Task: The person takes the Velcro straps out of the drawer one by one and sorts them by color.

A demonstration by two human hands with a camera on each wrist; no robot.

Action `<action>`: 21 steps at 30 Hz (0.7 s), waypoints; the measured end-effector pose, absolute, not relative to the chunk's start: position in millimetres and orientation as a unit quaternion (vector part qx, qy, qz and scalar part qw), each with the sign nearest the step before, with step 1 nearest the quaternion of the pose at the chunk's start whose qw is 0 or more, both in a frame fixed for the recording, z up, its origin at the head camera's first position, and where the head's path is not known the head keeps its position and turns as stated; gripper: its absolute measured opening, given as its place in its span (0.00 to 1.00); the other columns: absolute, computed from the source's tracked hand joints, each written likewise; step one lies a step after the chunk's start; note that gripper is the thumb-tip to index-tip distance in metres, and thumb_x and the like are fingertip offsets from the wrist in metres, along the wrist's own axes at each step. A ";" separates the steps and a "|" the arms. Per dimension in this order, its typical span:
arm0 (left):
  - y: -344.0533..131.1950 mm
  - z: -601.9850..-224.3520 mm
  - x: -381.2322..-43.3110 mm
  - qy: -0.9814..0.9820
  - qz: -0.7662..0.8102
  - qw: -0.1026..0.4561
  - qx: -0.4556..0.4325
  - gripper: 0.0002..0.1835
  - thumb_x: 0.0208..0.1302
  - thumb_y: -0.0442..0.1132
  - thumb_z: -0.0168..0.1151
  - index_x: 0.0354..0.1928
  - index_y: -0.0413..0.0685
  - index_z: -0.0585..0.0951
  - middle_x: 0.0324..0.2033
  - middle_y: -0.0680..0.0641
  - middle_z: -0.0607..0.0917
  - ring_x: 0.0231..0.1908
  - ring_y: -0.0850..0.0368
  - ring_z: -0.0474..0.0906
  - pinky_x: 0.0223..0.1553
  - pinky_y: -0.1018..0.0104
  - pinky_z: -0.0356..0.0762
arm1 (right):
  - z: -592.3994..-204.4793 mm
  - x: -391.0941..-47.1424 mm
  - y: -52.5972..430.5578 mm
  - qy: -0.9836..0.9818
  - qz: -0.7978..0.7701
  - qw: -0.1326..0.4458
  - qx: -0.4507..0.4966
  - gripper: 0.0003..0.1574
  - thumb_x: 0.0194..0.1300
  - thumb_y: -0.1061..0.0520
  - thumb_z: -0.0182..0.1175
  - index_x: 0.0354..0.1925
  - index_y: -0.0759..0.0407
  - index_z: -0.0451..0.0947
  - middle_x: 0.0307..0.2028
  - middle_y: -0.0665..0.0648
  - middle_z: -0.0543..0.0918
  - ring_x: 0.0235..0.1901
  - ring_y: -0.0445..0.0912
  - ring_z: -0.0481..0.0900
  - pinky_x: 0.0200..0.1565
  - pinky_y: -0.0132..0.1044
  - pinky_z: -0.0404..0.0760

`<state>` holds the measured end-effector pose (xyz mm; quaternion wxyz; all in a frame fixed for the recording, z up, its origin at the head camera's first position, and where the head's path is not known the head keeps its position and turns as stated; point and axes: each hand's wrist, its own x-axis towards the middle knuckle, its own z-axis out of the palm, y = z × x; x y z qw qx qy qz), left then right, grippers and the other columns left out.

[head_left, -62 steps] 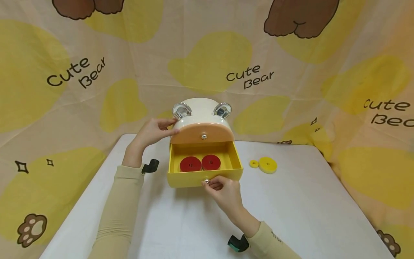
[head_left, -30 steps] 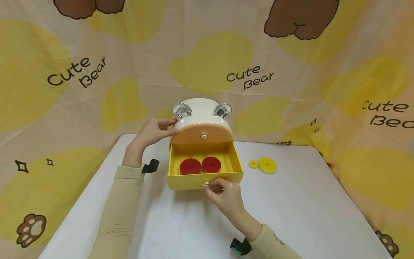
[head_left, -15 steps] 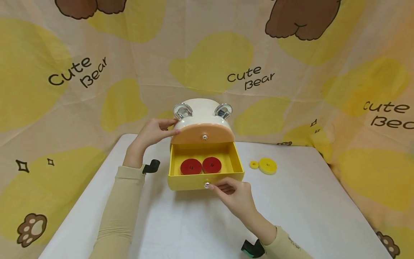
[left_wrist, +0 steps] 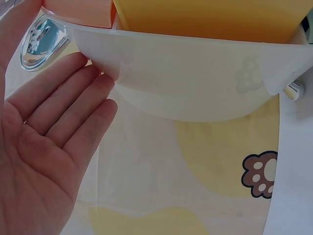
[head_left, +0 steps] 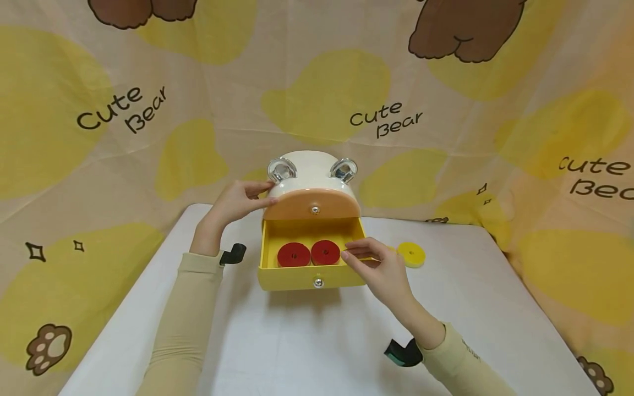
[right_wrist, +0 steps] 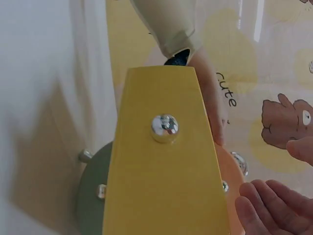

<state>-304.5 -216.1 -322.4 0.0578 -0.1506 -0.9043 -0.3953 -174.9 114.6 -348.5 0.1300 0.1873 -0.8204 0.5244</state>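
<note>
A small white drawer cabinet (head_left: 309,170) with silver ears stands on the table. My left hand (head_left: 233,204) rests on its left side, thumb at the orange upper drawer (head_left: 292,206). Straight fingers touch the white wall in the left wrist view. The yellow drawer (head_left: 289,279) is pulled out, and two red discs (head_left: 286,252) with centre holes lie side by side in it. Over the drawer's right end is my right hand (head_left: 386,275), holding nothing, fingertips near the right-hand red disc (head_left: 325,247). Its fingers look relaxed in the right wrist view.
A yellow disc (head_left: 411,254) lies on the white tabletop (head_left: 297,341) right of the cabinet; a smaller one beside it is mostly hidden by my right hand. A green drawer (right_wrist: 90,196) shows below the yellow one. A printed cloth (head_left: 317,82) hangs behind.
The yellow drawer came out slightly farther toward me. My right hand let go of its silver knob and moved up and right over the drawer's edge. My left hand stayed put.
</note>
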 end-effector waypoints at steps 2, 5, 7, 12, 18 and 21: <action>-216.3 -322.6 -304.2 -0.905 -0.394 0.060 -0.151 0.35 0.49 0.65 0.68 0.59 0.59 0.79 0.57 0.50 0.80 0.54 0.46 0.78 0.55 0.50 0.76 | -343.8 -183.7 115.3 -0.821 0.525 0.110 0.194 0.16 0.59 0.49 0.67 0.43 0.54 0.81 0.39 0.51 0.85 0.39 0.42 0.82 0.41 0.31 0.84; -216.1 -323.0 -303.7 -0.904 -0.394 0.061 -0.151 0.35 0.49 0.65 0.68 0.59 0.58 0.79 0.56 0.50 0.80 0.54 0.46 0.78 0.55 0.50 0.76 | -339.2 -196.2 115.1 -0.827 0.519 0.081 0.199 0.18 0.60 0.48 0.66 0.46 0.53 0.80 0.42 0.52 0.85 0.43 0.44 0.82 0.46 0.33 0.83; -215.8 -323.2 -303.3 -0.904 -0.397 0.059 -0.150 0.35 0.49 0.65 0.68 0.59 0.58 0.79 0.57 0.50 0.80 0.54 0.46 0.78 0.55 0.50 0.76 | -337.5 -203.2 114.0 -0.832 0.515 0.060 0.197 0.19 0.60 0.47 0.66 0.48 0.52 0.80 0.44 0.52 0.85 0.45 0.45 0.82 0.49 0.36 0.82; -215.1 -323.0 -302.5 -0.903 -0.402 0.055 -0.144 0.36 0.47 0.66 0.68 0.59 0.59 0.79 0.57 0.49 0.80 0.55 0.46 0.77 0.56 0.50 0.75 | -335.6 -217.4 108.7 -0.842 0.506 0.010 0.186 0.22 0.59 0.44 0.65 0.50 0.51 0.79 0.47 0.52 0.83 0.48 0.47 0.81 0.52 0.41 0.80; -215.1 -321.5 -301.7 -0.903 -0.403 0.052 -0.142 0.37 0.47 0.66 0.68 0.59 0.59 0.78 0.57 0.49 0.79 0.55 0.46 0.77 0.56 0.49 0.75 | -333.6 -232.9 98.3 -0.852 0.486 -0.023 0.195 0.24 0.60 0.45 0.66 0.51 0.54 0.78 0.50 0.55 0.82 0.50 0.48 0.80 0.55 0.43 0.79; -215.4 -321.2 -301.9 -0.904 -0.401 0.053 -0.141 0.37 0.47 0.66 0.68 0.60 0.59 0.78 0.58 0.49 0.79 0.55 0.46 0.77 0.56 0.49 0.75 | -334.0 -240.5 92.5 -0.859 0.471 -0.035 0.198 0.26 0.59 0.45 0.66 0.52 0.54 0.77 0.51 0.55 0.81 0.52 0.48 0.78 0.58 0.45 0.76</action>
